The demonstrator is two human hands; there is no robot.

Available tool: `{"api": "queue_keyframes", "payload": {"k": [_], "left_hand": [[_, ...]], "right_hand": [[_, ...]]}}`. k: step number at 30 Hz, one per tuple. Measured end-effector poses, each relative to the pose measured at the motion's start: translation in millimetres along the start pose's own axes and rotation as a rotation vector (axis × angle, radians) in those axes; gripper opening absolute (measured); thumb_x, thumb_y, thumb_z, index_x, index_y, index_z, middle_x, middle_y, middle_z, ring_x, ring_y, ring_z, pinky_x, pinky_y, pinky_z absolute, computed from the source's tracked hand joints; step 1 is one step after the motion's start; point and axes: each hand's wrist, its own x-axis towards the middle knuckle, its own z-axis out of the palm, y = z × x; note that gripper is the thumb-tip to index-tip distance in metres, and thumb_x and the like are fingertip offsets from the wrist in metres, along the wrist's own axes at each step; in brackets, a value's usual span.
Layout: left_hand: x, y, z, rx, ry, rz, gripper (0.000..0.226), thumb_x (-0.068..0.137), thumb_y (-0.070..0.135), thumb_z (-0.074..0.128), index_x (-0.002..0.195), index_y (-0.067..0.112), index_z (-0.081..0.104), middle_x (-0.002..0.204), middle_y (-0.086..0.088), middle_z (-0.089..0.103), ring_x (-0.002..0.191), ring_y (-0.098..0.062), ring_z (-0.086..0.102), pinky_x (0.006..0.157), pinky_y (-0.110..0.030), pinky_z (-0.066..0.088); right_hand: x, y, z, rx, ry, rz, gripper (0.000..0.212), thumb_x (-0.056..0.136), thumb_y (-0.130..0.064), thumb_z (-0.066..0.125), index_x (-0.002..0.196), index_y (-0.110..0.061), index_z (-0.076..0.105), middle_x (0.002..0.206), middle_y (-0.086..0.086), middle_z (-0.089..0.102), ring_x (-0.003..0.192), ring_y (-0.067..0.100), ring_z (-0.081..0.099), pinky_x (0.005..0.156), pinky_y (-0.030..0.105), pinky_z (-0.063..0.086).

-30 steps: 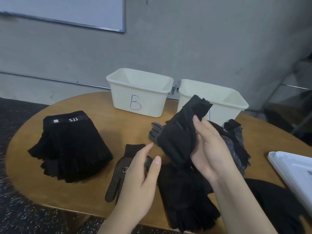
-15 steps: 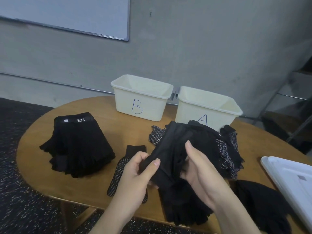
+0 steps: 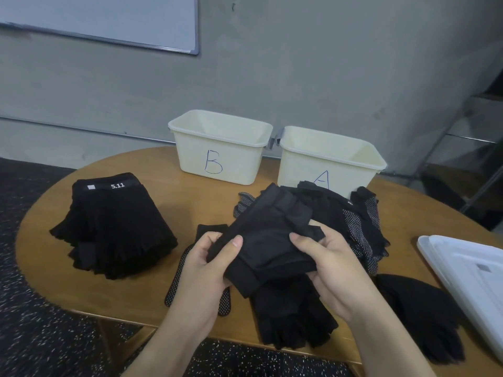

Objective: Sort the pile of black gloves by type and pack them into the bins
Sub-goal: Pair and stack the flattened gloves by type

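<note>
Both hands grip one black glove [image 3: 269, 240] just above the counter [image 3: 163, 170], in front of bin A [image 3: 330, 164]: the left hand [image 3: 206, 263] pinches one edge and the right hand [image 3: 330, 263] the other, probably spreading it to judge its type. Behind it lies the unsorted pile [image 3: 362, 221]; a neat stack [image 3: 114, 224] sits left of bin A, beyond bin B [image 3: 220, 148].

Bare tabletop [image 3: 190, 202] lies between the stacked gloves [image 3: 114, 227] at left and the loose glove pile [image 3: 353, 221] at centre-right. That pile crowds the front wall of bin A [image 3: 326, 170]; bin B [image 3: 217, 156] has bare wood before it. A white tray [image 3: 468, 273] blocks the right edge.
</note>
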Motion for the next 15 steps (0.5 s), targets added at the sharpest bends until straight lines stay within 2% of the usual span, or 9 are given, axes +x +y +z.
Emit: {"api": "queue_keyframes", "payload": {"k": [3,6,7,9,10,11,13,15], "left_hand": [[0,-1,3,0.045,0.048,0.072,0.029,0.085,0.023,0.073,0.107,0.008,0.061,0.107,-0.010,0.077,0.105,-0.028,0.073,0.087,-0.047,0.058],[-1,-4,3,0.385,0.126,0.284,0.023,0.089,0.014,0.074,0.108,0.023,0.065,0.105,0.007,0.074,0.105,-0.013,0.071,0.093,-0.035,0.056],[-3,-3,2,0.465,0.103,0.336,0.028,0.091,0.009,0.072,0.112,0.027,0.065,0.110,0.011,0.072,0.109,-0.010,0.068,0.097,-0.033,0.055],[-7,-4,-1,0.609,-0.043,0.420,0.050,0.092,-0.002,0.066,0.125,0.035,0.062,0.127,0.017,0.065,0.122,-0.009,0.062,0.104,-0.034,0.053],[-8,-5,-2,0.718,-0.129,0.491,0.062,0.089,-0.005,0.066,0.132,0.038,0.058,0.138,0.020,0.057,0.128,-0.007,0.057,0.104,-0.028,0.051],[-9,-7,-2,0.860,-0.202,0.563,0.070,0.086,-0.002,0.068,0.139,0.041,0.052,0.148,0.025,0.046,0.131,-0.004,0.053,0.098,-0.018,0.051],[-11,-12,0,1.072,-0.282,0.601,0.082,0.088,0.019,0.074,0.150,0.051,0.031,0.158,0.034,0.020,0.126,0.006,0.049,0.085,-0.006,0.048],[-10,-17,5,1.135,-0.243,0.610,0.085,0.090,0.033,0.074,0.151,0.057,0.020,0.159,0.034,0.012,0.122,0.016,0.043,0.090,-0.004,0.041]], "right_hand": [[1,-1,-6,0.009,0.017,-0.009,0.021,0.101,-0.001,0.054,0.115,-0.003,0.069,0.109,0.015,0.077,0.103,0.028,0.075,0.079,0.032,0.063],[1,-3,-12,0.065,0.024,-0.007,0.023,0.102,-0.003,0.053,0.119,-0.001,0.067,0.112,0.017,0.076,0.105,0.031,0.074,0.081,0.037,0.064],[1,-4,-14,0.091,0.026,-0.002,0.024,0.102,-0.003,0.052,0.121,-0.001,0.066,0.114,0.018,0.076,0.106,0.033,0.074,0.080,0.039,0.064],[2,-5,-19,0.170,0.039,0.019,0.027,0.102,-0.004,0.051,0.125,0.002,0.063,0.116,0.019,0.075,0.107,0.034,0.073,0.078,0.042,0.064],[3,-6,-21,0.214,0.041,0.030,0.029,0.102,-0.004,0.052,0.127,0.004,0.061,0.118,0.020,0.074,0.108,0.035,0.073,0.076,0.042,0.064],[4,-6,-23,0.253,0.039,0.036,0.032,0.100,-0.005,0.053,0.129,0.006,0.060,0.119,0.022,0.073,0.109,0.036,0.072,0.075,0.041,0.064],[4,-6,-25,0.308,0.031,0.041,0.037,0.097,-0.006,0.055,0.130,0.009,0.059,0.120,0.024,0.072,0.109,0.037,0.072,0.074,0.040,0.064],[4,-7,-24,0.347,0.016,0.049,0.038,0.094,-0.007,0.057,0.128,0.009,0.060,0.120,0.025,0.072,0.108,0.036,0.072,0.074,0.039,0.064]]}}
